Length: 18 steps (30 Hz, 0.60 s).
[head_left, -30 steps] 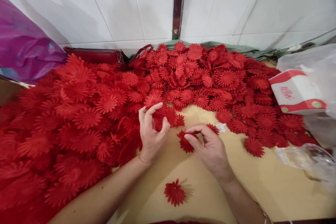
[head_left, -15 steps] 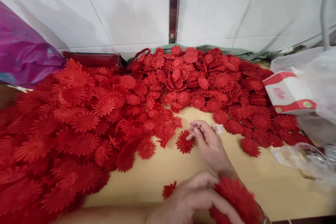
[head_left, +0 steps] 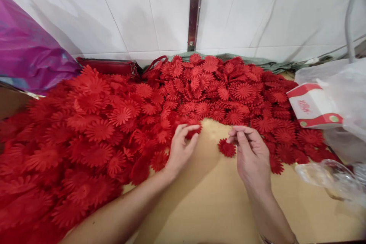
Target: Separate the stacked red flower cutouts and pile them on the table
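My left hand [head_left: 182, 148] reaches to the inner edge of a big heap of red artificial flower petal layers [head_left: 120, 116]. Its thumb and forefinger are apart, with red petals showing in and behind the gap; contact is unclear. Over the bare tabletop, my right hand [head_left: 253, 154] has thumb and fingers pinched together. A single red artificial flower [head_left: 227, 148] is at those fingertips, apart from the heap. Exactly how the fingers grip it is hard to see.
At the right, a white and red box [head_left: 314, 105] leans by a translucent plastic bag [head_left: 353, 95], with clear plastic packaging [head_left: 328, 175] nearer me. A dark red purse [head_left: 107, 66] and purple bag [head_left: 31, 45] lie back left. Behind is a tiled wall [head_left: 122, 11] with a metal bracket [head_left: 194, 19].
My left hand has moved from the near edge, beside a blurred red flower bunch now out of sight, forward to the heap. My right hand has shifted right, the single flower moving with it.
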Each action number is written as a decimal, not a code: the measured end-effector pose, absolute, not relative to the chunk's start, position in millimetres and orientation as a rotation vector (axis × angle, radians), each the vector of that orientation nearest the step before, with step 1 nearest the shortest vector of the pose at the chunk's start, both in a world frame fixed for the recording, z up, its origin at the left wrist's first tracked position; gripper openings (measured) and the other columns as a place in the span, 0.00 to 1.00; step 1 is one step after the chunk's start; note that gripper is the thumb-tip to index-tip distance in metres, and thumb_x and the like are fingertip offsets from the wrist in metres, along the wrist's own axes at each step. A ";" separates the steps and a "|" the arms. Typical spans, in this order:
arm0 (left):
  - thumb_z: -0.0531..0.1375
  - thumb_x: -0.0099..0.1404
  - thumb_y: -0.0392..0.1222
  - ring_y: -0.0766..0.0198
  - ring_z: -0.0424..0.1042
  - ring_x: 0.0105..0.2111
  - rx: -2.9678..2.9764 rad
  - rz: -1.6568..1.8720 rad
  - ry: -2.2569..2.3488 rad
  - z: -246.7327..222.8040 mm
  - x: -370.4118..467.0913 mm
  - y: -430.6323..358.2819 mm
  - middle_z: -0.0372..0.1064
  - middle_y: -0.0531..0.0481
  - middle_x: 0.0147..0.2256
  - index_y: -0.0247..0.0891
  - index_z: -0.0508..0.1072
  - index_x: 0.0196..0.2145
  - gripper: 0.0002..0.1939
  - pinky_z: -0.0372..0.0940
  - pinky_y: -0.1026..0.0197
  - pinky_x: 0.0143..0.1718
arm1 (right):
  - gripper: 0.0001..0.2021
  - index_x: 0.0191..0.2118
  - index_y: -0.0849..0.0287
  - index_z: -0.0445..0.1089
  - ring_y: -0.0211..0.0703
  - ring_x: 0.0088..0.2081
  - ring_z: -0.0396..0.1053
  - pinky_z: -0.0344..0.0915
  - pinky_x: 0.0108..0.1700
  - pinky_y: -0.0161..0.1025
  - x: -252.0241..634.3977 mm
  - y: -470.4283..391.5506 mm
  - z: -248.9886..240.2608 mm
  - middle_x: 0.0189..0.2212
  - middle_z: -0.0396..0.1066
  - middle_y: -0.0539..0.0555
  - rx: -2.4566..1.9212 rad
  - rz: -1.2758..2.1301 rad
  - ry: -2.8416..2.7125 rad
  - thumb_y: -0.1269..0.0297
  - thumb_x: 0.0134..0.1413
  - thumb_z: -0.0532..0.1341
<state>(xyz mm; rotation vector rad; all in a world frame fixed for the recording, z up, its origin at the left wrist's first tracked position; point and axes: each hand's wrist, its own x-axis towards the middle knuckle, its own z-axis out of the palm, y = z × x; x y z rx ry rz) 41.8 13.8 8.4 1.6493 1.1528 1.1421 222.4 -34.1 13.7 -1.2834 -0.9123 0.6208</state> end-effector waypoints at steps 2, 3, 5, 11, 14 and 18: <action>0.59 0.69 0.39 0.57 0.68 0.53 1.589 1.243 1.258 2.7 34.1 24.7 0.68 0.43 0.50 0.40 0.77 0.50 0.14 0.64 0.52 0.56 | 0.10 0.42 0.55 0.72 0.39 0.33 0.70 0.68 0.40 0.39 217.8 -35.8 16.3 0.36 0.72 0.52 -1.297 0.642 -0.928 0.56 0.65 0.60; 0.59 0.69 0.39 0.58 0.69 0.52 1.574 1.282 1.268 0.7 31.4 27.6 0.68 0.43 0.49 0.40 0.77 0.50 0.13 0.64 0.53 0.56 | 0.10 0.42 0.55 0.72 0.38 0.34 0.70 0.68 0.40 0.39 215.2 -36.6 19.2 0.36 0.72 0.52 -1.317 0.660 -0.951 0.56 0.65 0.59; 0.58 0.70 0.40 0.60 0.70 0.50 1.558 1.343 1.214 -1.8 28.8 30.3 0.71 0.45 0.46 0.40 0.78 0.48 0.12 0.65 0.55 0.55 | 0.10 0.44 0.55 0.71 0.39 0.34 0.70 0.68 0.39 0.39 210.3 -36.5 27.3 0.36 0.72 0.52 -1.373 0.704 -1.040 0.56 0.65 0.59; 0.61 0.69 0.44 0.61 0.73 0.46 1.460 1.375 1.013 -4.5 34.4 31.5 0.75 0.46 0.44 0.39 0.76 0.45 0.10 0.66 0.58 0.51 | 0.10 0.47 0.55 0.70 0.42 0.40 0.71 0.68 0.45 0.43 200.6 -10.0 39.5 0.42 0.73 0.55 -1.448 0.668 -1.515 0.59 0.63 0.60; 0.64 0.66 0.44 0.62 0.73 0.45 1.344 1.389 0.986 -5.6 37.4 31.5 0.73 0.45 0.45 0.39 0.70 0.51 0.17 0.68 0.59 0.48 | 0.14 0.50 0.56 0.68 0.42 0.38 0.70 0.69 0.43 0.43 195.6 4.7 29.8 0.42 0.71 0.55 -1.421 0.538 -1.461 0.57 0.62 0.61; 0.67 0.63 0.44 0.66 0.73 0.39 1.230 1.354 0.923 -4.5 39.0 32.1 0.71 0.49 0.41 0.38 0.66 0.54 0.24 0.69 0.62 0.44 | 0.14 0.52 0.56 0.69 0.47 0.48 0.68 0.68 0.51 0.48 189.8 5.7 18.2 0.48 0.66 0.59 -1.279 0.242 -1.623 0.61 0.61 0.63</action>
